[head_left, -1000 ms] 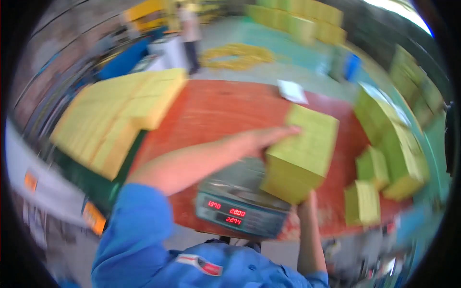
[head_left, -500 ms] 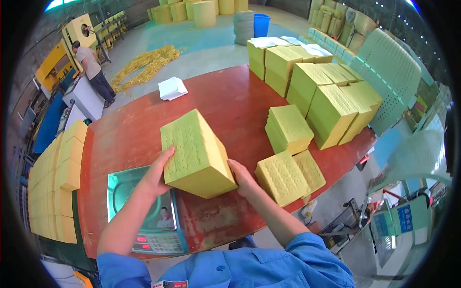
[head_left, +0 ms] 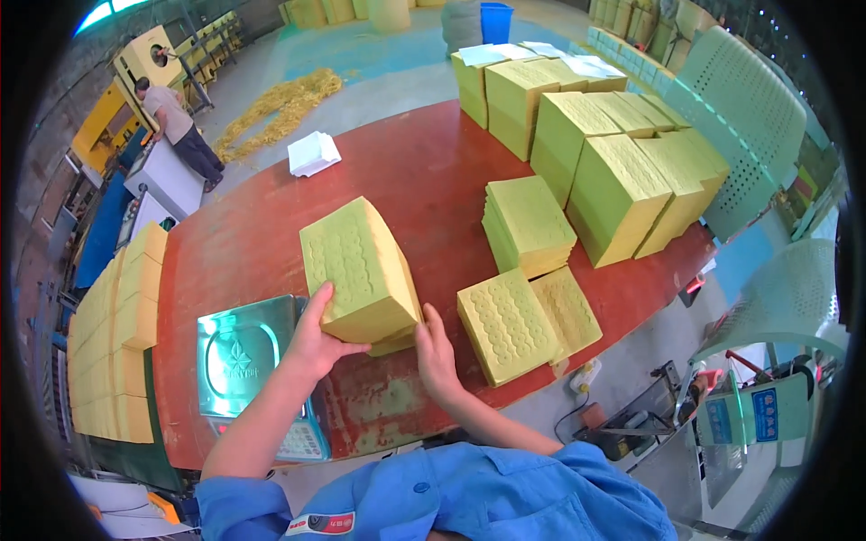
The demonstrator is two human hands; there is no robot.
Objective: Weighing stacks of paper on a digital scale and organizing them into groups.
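- Both hands clasp a yellow-green block stack [head_left: 361, 270] at the frame's centre: the left hand [head_left: 317, 335] wraps its near left corner with fingers curled, and the right hand [head_left: 436, 352] presses flat on its lower right side.
- The stack rests tilted on the red counter [head_left: 262, 243], just right of a green weighing scale [head_left: 242, 353].
- Further yellow-green stacks [head_left: 613, 171] crowd the counter's upper right.
- A blue bin [head_left: 495, 20] stands at the top edge; its contents cannot be seen.

Left hand [head_left: 315, 338] and right hand [head_left: 436, 353], fingers spread, forearms outstretched.
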